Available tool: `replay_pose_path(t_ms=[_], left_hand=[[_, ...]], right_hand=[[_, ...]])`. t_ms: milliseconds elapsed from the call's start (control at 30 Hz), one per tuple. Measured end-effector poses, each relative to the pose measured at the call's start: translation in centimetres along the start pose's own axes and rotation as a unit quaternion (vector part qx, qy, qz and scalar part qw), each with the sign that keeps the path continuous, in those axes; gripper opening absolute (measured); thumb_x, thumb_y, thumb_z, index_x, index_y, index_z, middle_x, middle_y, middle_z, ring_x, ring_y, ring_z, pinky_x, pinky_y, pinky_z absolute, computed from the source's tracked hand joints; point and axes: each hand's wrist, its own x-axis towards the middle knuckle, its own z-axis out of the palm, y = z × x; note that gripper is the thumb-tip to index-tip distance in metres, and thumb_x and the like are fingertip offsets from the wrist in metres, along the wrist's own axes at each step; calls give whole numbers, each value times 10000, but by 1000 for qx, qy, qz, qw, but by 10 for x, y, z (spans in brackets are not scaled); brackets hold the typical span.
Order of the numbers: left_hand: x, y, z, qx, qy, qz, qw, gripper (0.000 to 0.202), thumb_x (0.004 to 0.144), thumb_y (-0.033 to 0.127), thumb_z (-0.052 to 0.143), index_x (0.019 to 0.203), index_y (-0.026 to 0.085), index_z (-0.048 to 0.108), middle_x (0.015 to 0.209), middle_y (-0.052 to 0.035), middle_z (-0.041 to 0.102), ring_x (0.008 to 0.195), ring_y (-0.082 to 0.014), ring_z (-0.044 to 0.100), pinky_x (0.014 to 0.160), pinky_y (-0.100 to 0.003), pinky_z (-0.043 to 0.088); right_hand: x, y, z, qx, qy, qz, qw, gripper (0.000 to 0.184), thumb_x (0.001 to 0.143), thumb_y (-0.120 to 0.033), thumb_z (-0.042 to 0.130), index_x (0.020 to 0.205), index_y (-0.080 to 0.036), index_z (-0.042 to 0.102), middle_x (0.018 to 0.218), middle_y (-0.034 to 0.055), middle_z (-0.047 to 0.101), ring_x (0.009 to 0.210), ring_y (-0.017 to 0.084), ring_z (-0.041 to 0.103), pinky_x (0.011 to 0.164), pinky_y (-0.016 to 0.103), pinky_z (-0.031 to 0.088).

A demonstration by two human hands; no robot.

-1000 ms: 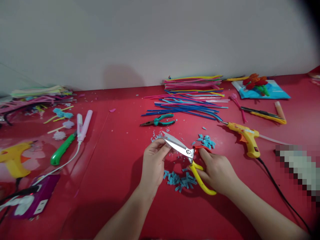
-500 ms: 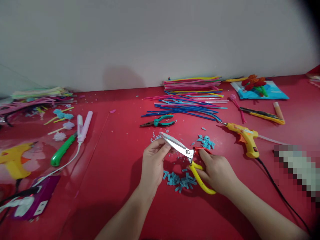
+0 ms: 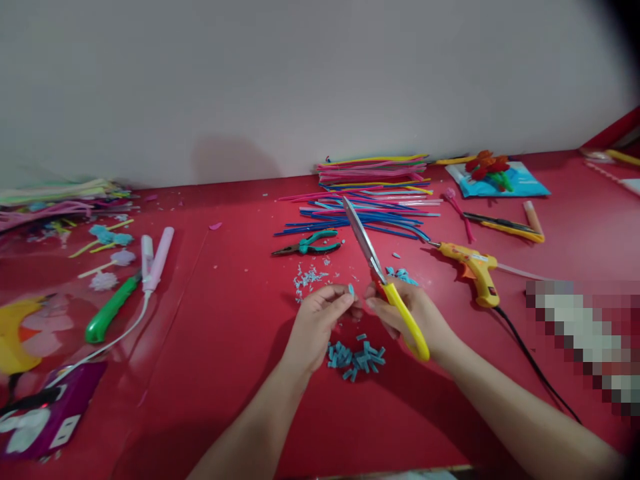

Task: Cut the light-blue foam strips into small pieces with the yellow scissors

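Note:
Between the thumb and fingertips of my left hand (image 3: 320,323) is a small light-blue piece (image 3: 351,290), pinched upright. My right hand (image 3: 417,317) holds yellow-handled scissors (image 3: 367,237), their blades together and pointing up and away. Its thumb and fingers are close to my left fingertips. Below the hands lies a pile of short blue cut pieces (image 3: 367,360). A second blue pile (image 3: 403,275) sits behind my right hand, partly covered by it. Tiny pale-blue clippings (image 3: 307,280) are scattered beyond my left hand.
Teal-handled pliers (image 3: 307,247) lie beyond the clippings, before a heap of coloured pipe cleaners (image 3: 375,173). A yellow glue gun (image 3: 470,267) with a black cord rests at right. On the left are a green-handled tool (image 3: 113,310), a pink flat iron (image 3: 159,260) and a purple box (image 3: 70,413).
The scissors have come away from my left hand, their blades swinging upward and closing. The small blue piece now shows in my left fingertips. The whole view has shifted slightly.

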Motion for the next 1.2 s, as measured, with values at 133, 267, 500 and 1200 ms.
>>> replay_pose_path(t_ms=[133, 267, 500, 1200], left_hand=[[-1, 0, 1, 10, -54, -58, 997, 148, 716, 264, 566, 742, 124, 602, 669, -27, 589, 616, -107, 544, 609, -237, 416], [-1, 2, 1, 28, -70, -87, 993, 151, 705, 268, 577, 737, 124, 611, 660, -21, 585, 565, -87, 527, 574, -221, 393], [1, -5, 0, 67, -74, -91, 991, 158, 696, 282, 574, 738, 134, 612, 660, -23, 594, 566, -102, 532, 583, -240, 405], [11, -1, -13, -35, 159, 61, 985, 121, 598, 183, 645, 693, 124, 598, 628, -2, 591, 546, -81, 541, 595, -217, 428]], right_hand=[[4, 3, 1, 65, -3, 17, 998, 204, 717, -380, 506, 783, -191, 469, 405, -104, 396, 292, 52, 342, 305, 176, 259], [4, 5, 1, 68, -3, 27, 997, 198, 726, -381, 491, 760, -188, 468, 362, -109, 376, 275, 60, 356, 309, 178, 282], [2, 5, 0, 66, -14, 28, 997, 145, 720, -335, 485, 725, -195, 447, 384, -108, 383, 279, 57, 352, 310, 177, 258], [-11, 23, -15, -525, 24, -94, 846, 332, 772, -480, 367, 892, -173, 408, 604, 24, 557, 530, 163, 513, 467, 240, 209]])
